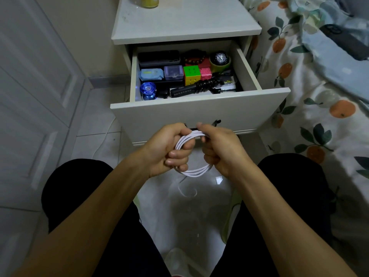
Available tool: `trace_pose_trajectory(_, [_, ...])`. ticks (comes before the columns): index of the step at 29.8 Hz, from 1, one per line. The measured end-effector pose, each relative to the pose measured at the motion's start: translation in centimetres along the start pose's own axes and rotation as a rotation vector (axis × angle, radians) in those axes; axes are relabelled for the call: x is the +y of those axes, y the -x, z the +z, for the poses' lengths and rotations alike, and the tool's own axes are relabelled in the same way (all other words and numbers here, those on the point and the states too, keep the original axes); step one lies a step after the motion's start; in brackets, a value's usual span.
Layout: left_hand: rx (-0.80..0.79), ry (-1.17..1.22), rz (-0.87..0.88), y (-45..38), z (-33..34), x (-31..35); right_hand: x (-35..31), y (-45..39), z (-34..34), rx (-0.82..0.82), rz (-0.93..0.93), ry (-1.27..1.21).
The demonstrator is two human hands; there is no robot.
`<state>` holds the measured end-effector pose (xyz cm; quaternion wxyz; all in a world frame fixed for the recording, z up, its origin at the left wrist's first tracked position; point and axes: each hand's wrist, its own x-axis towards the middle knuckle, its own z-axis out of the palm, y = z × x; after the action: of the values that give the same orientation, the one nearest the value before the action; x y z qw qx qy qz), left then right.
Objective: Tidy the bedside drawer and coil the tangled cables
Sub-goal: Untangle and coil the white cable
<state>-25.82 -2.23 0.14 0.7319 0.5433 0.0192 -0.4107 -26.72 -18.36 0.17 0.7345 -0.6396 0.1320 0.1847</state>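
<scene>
Both the left hand and the right hand grip the white cable coil tightly, but if one grip loosens, the loops can spring apart and tangle with the loose tail.

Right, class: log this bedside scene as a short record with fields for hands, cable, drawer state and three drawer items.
left hand: left hand grips one side of the coil
right hand: right hand grips the other side
cable: white cable, several loops, held between the knees
drawer: drawer pulled open
items: puzzle cube, blue yo-yo, black watch
</scene>
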Motion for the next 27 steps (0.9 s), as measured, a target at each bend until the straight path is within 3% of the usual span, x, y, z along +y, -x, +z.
trace_pose_trajectory(3, [-0.064, 0.035, -0.122, -0.2, -0.3, 0.5, 0.2, -0.2, 0.5, -0.01, -0.045, 0.148])
trace_pose_trajectory(6, [0.0, 0.041, -0.127, -0.9, -0.1, 0.5, 0.0, -0.5, 0.4, -0.023, -0.043, 0.11])
trace_pose_trajectory(12, [0.138, 0.382, 0.139, -0.7, -0.5, 1.6, 0.4, -1.1, 0.1, -0.03, 0.055, -0.201])
trace_pose_trajectory(19, [0.245, 0.623, 0.362, -0.1, -0.3, 2.4, 1.9, 0.1, 1.8, -0.274, -0.032, -0.175])
trace_pose_trajectory(21, [0.32, 0.605, 0.399, 0.1, -0.5, 2.3, 1.9, 0.4, 1.3, -0.258, -0.107, -0.033])
trace_pose_trajectory(25, [0.532, 0.428, 0.473, 0.2, -1.2, 2.3, 2.5, 0.9, -0.5, -0.157, -0.266, 0.524])
trace_pose_trajectory(27, [0.62, 0.249, 0.485, 0.3, -1.8, 2.2, 2.7, 1.0, -1.5, -0.118, -0.292, 0.555])
